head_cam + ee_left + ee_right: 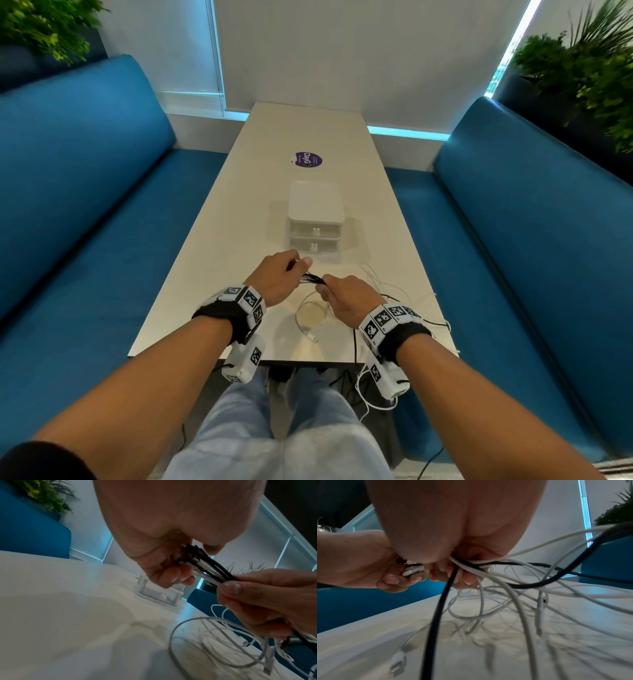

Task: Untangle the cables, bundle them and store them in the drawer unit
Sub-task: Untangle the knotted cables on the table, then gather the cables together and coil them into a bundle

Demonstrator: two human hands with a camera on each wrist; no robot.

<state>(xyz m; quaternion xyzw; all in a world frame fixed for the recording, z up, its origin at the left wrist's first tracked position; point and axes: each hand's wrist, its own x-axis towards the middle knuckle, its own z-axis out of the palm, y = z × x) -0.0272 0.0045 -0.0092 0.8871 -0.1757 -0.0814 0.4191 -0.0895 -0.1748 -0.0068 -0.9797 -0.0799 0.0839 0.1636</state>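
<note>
Both hands hold one gathered bunch of black and white cables (312, 278) (208, 569) above the near part of the white table (236, 212). My left hand (279, 277) (168, 573) grips the plug ends (412, 569). My right hand (342, 296) (453, 572) (254, 595) pinches the strands a short way along. Loose white cable loops (310, 317) (214, 642) (513, 601) lie under and right of the hands. A black cable (436, 615) hangs down over the near edge. The white drawer unit (315, 216) (159, 593) stands just beyond, both drawers closed.
A purple sticker (308, 159) lies farther along the table. Blue benches (85, 205) (534, 222) flank it on both sides, with plants (589, 75) behind. Cables trail off the near right edge (438, 325) toward my knees.
</note>
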